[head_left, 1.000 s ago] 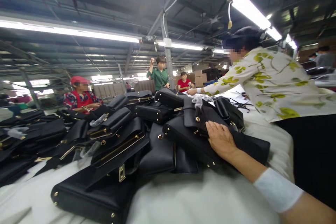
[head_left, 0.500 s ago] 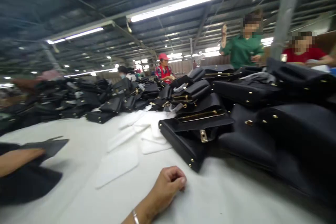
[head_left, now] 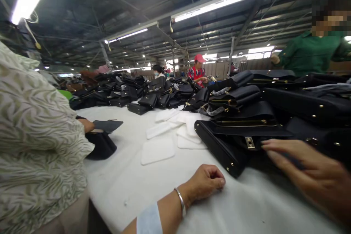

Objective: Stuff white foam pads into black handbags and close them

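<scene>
My left hand (head_left: 205,182) rests on the white table (head_left: 153,186) in a loose fist with nothing visible in it; a silver bangle circles the wrist. My right hand (head_left: 304,170) comes in from the right with fingers stretched out, fingertips at the front of a black handbag (head_left: 233,146) with a gold clasp. That bag lies at the near edge of a large heap of black handbags (head_left: 274,102). Several white foam pads (head_left: 159,150) lie flat on the table just left of the bag.
A person in a patterned top (head_left: 35,135) stands at the left, a hand on black leather pieces (head_left: 102,135). More black handbags (head_left: 123,93) are piled at the far end. People in green (head_left: 309,51) and red (head_left: 199,71) work across the table.
The view has swung left. My right hand left the top of the bag pile and now reaches toward the front handbag. My left fist has stayed on the table.
</scene>
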Motion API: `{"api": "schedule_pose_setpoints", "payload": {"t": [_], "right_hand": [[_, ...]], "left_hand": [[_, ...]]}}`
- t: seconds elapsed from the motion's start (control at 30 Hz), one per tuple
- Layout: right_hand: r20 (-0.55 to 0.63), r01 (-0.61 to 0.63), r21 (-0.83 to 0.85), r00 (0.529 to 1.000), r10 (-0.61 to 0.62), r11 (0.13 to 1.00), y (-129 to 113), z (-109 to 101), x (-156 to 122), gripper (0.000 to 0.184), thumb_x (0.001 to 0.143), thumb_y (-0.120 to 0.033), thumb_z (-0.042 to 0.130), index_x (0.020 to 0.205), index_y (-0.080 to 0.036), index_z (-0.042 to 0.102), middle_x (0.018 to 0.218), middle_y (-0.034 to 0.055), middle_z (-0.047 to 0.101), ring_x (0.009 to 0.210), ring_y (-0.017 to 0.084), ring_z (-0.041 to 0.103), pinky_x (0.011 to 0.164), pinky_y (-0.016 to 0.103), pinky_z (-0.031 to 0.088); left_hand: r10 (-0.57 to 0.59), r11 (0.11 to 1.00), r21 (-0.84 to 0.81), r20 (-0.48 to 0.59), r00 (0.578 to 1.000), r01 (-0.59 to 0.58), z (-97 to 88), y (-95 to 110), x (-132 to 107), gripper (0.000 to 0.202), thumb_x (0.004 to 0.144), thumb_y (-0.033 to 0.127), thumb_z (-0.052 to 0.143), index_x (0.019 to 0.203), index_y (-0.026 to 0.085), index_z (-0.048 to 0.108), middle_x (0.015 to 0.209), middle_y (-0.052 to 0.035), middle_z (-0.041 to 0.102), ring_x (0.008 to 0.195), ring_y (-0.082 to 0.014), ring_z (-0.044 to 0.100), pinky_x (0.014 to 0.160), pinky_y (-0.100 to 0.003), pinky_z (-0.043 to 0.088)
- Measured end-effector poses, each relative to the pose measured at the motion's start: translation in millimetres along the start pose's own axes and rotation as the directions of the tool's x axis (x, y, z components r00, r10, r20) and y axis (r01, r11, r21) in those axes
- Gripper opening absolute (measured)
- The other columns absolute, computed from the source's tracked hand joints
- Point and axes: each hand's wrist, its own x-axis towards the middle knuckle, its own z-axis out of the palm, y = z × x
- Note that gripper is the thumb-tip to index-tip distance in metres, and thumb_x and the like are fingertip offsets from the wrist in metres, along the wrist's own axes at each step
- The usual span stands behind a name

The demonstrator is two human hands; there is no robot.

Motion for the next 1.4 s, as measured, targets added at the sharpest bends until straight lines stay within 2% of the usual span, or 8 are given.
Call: {"api": "schedule_pose_setpoints", "payload": {"t": [0.2,0.37,0.5,0.63,0.77,0.93,1.17,1.4], "right_hand": [[0.412,-0.403,0.38,0.88,0.238,0.833,-73.0,120.2,12.4,0.028,0.085,-0.043,0.05,0.082,-0.022,0.069,0.083,0.005,0.07,0.082,0.023,0.063,0.077,0.036,0.049],[0.323,-0.57,0.424,0.821,0.47,0.704,-53.2,173.3,-4.7,0.035,0.084,-0.048,0.049,0.079,-0.018,0.065,0.077,0.0055,0.067,0.076,0.022,0.06,0.074,0.033,0.045],[0.391,-0.495,0.32,0.846,0.363,0.808,-30.7,186.2,-39.5,0.036,0.088,-0.049,0.044,0.074,-0.021,0.062,0.076,0.0058,0.065,0.076,0.022,0.058,0.076,0.034,0.043],[0.455,-0.411,0.263,0.851,0.263,0.873,-24.6,195.2,-49.2,0.042,0.094,-0.046,0.034,0.072,-0.021,0.059,0.074,0.0057,0.062,0.074,0.021,0.057,0.074,0.034,0.042],[0.44,-0.348,0.206,0.868,0.231,0.915,-26.3,197.2,-45.2,0.042,0.096,-0.044,0.033,0.072,-0.021,0.059,0.074,0.0057,0.062,0.073,0.02,0.057,0.071,0.033,0.041],[0.493,-0.243,0.09,0.853,0.169,0.966,-31.2,194.0,-46.3,0.032,0.096,-0.033,0.038,0.076,-0.02,0.058,0.078,0.005,0.062,0.079,0.02,0.058,0.075,0.034,0.04],[0.498,-0.187,0.027,0.854,0.149,0.982,-37.2,200.3,-45.0,0.015,0.091,-0.016,0.047,0.079,-0.02,0.055,0.08,0.0014,0.057,0.08,0.019,0.053,0.074,0.034,0.036],[0.411,-0.023,0.014,0.912,0.016,1.0,-30.1,206.7,-54.9,0.013,0.086,-0.012,0.05,0.08,-0.023,0.054,0.079,0.0003,0.053,0.077,0.018,0.048,0.071,0.032,0.033]], "left_hand": [[0.097,0.995,0.012,-0.097,0.991,-0.096,-1.3,-12.6,8.0,0.012,0.063,0.025,0.06,0.061,0.013,0.058,0.056,0.0004,0.054,0.052,-0.0097,0.043,0.052,-0.025,0.032],[0.124,0.992,0.048,-0.164,0.979,-0.117,-7.6,-12.8,11.1,0.013,0.066,0.024,0.058,0.069,0.013,0.064,0.061,-0.0014,0.057,0.057,-0.0123,0.045,0.054,-0.026,0.034],[0.037,0.932,0.357,-0.253,0.967,0.058,-12.8,5.7,-5.2,0.017,0.064,0.017,0.055,0.073,0.015,0.07,0.067,-0.005,0.066,0.065,-0.0187,0.055,0.058,-0.028,0.037],[0.074,0.564,0.801,-0.294,0.953,0.203,-19.7,45.2,-15.7,0.024,0.07,0.018,0.051,0.08,0.018,0.072,0.076,-0.012,0.071,0.068,-0.0254,0.061,0.061,-0.034,0.04],[0.21,0.226,0.951,-0.259,0.943,0.211,-52.4,89.0,14.2,0.031,0.076,0.014,0.045,0.095,0.014,0.07,0.085,-0.0183,0.071,0.078,-0.0291,0.064,0.069,-0.039,0.044],[0.258,0.15,0.973,-0.211,0.943,0.177,-111.3,103.0,93.3,0.044,0.078,0.005,0.038,0.112,0.013,0.066,0.105,-0.0181,0.068,0.102,-0.0297,0.058,0.086,-0.041,0.044],[0.175,0.163,0.986,-0.073,0.982,0.044,-149.4,76.8,187.8,0.045,0.083,0.014,0.048,0.123,0.029,0.061,0.118,-0.0051,0.066,0.11,-0.0257,0.055,0.093,-0.037,0.046],[0.116,0.19,0.98,0.035,0.993,-0.057,-184.3,64.0,232.2,0.046,0.089,0.056,0.047,0.119,0.026,0.063,0.106,-0.0036,0.07,0.093,-0.0194,0.063,0.082,-0.029,0.049]]}}
